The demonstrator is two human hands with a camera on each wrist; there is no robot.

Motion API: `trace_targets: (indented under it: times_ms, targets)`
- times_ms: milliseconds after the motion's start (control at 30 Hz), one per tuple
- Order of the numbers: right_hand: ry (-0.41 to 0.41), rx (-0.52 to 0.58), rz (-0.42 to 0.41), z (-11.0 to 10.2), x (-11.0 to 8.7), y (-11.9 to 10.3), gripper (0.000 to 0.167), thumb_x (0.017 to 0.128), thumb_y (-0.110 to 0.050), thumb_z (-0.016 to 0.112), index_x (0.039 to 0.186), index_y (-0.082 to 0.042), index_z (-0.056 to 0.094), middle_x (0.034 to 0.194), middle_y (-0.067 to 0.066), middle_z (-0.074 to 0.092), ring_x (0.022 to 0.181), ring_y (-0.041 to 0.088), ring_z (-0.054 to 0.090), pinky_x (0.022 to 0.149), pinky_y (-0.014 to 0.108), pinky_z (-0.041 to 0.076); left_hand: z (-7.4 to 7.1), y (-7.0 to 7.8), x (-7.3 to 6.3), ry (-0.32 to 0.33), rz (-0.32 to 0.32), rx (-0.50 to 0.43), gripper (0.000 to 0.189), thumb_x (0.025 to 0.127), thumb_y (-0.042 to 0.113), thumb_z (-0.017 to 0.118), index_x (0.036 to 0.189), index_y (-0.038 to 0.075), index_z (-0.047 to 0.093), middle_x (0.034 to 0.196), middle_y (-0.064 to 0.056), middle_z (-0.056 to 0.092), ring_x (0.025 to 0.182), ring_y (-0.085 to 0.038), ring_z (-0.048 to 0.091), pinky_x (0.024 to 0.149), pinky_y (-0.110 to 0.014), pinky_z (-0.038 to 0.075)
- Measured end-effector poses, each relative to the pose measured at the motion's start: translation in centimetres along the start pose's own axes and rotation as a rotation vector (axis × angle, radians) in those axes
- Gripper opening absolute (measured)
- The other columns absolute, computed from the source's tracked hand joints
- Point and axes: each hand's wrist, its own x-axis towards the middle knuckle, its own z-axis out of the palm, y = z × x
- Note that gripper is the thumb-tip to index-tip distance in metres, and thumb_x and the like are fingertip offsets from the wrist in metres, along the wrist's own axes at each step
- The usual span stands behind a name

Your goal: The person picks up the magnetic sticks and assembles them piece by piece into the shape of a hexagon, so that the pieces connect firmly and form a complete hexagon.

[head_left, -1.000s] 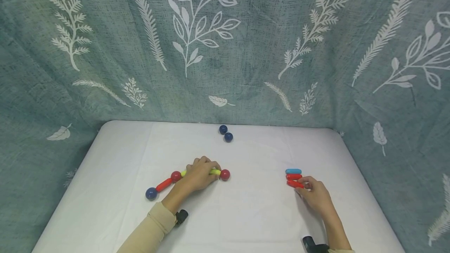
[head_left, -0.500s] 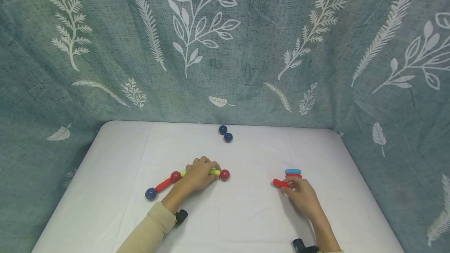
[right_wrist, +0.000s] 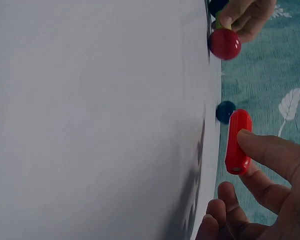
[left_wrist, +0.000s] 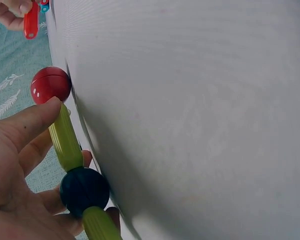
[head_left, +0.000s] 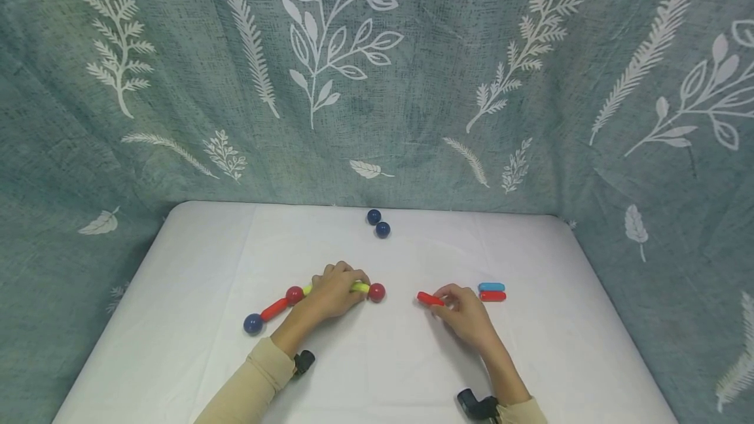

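Note:
A chain of balls and ribbed rods lies across the left half of the table in the head view. It runs from a blue ball (head_left: 253, 324) through a red rod (head_left: 274, 309) and a red ball (head_left: 294, 295) to yellow-green rods, ending in another red ball (head_left: 377, 292). My left hand (head_left: 336, 291) grips the yellow-green part; the left wrist view shows a dark blue ball (left_wrist: 85, 191) between two yellow-green rods (left_wrist: 66, 140) there. My right hand (head_left: 465, 316) pinches a loose red rod (right_wrist: 238, 142) between thumb and finger, to the right of the chain's end ball.
A light blue rod (head_left: 491, 286) and a red rod (head_left: 492, 296) lie side by side right of my right hand. Two dark blue balls (head_left: 383, 230) sit near the far edge of the white table (head_left: 235, 241). A leaf-patterned green curtain (head_left: 436, 84) hangs behind.
My right hand has picked the red rod away from the other two rods and carried it left, toward the chain's end ball. The left hand and chain have stayed put.

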Motion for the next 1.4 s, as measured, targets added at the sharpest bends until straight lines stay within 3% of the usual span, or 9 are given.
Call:
trace_targets:
  times_ms: [567,1400]
  targets:
    - [-0.109,0.019,-0.063,3.3,1.4,-2.9,0.015,0.085,-0.013,0.080,0.096,-0.014,0.071,0.088,0.001,0.057,0.077,0.018,0.049,0.066,0.034,0.042,-0.1,-0.1,0.0,-0.001,-0.001,-0.004,0.021,0.093,0.029,0.072,0.113,0.028,0.072,0.120,-0.008,0.058,0.113,-0.031,0.050,0.087,-0.056,0.041]
    - [-0.114,-0.026,-0.051,4.4,1.6,-3.7,0.015,0.086,-0.015,0.079,0.097,-0.013,0.069,0.091,0.002,0.057,0.077,0.018,0.047,0.066,0.034,0.041,0.1,-0.1,0.0,0.009,0.000,0.002,0.020,0.092,0.027,0.073,0.111,0.029,0.072,0.118,-0.007,0.058,0.112,-0.030,0.050,0.087,-0.057,0.041]
